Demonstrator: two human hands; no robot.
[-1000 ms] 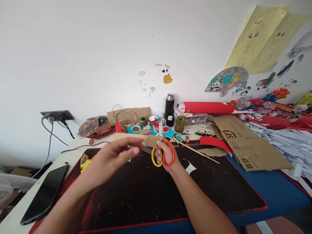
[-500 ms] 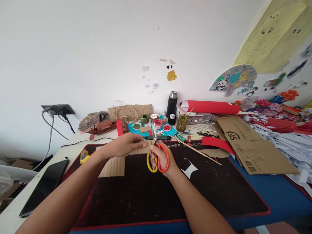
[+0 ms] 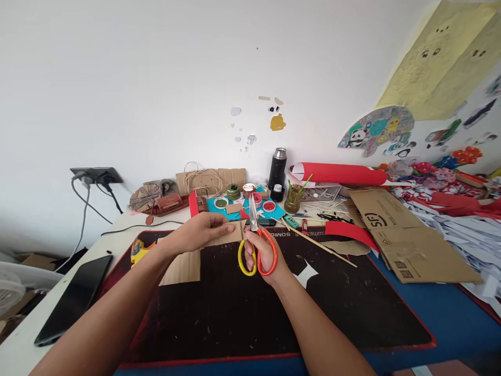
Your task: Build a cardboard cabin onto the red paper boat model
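Observation:
My left hand point(image 3: 207, 228) pinches a small strip of brown cardboard point(image 3: 234, 236) between thumb and fingers. In my right hand point(image 3: 266, 256) is a pair of scissors point(image 3: 253, 220) with one yellow and one red handle loop. The blades point away from me, close together, just right of the strip's end. Under my left forearm a larger piece of corrugated cardboard point(image 3: 182, 269) lies on the black desk mat point(image 3: 250, 313). A white paper scrap point(image 3: 306, 273) rests on the mat to the right of my right hand.
Paint pots point(image 3: 234, 191), a black flask point(image 3: 277, 168) and a jar of brushes point(image 3: 293, 199) stand at the back. A thin wooden stick point(image 3: 321, 244) crosses the mat's far edge. Folded cardboard point(image 3: 415, 240) lies right; a phone point(image 3: 74, 298) lies left.
The scissors have shifted slightly right, off the end of the cardboard strip, and their blades look more upright. My left hand keeps its pinch on the strip.

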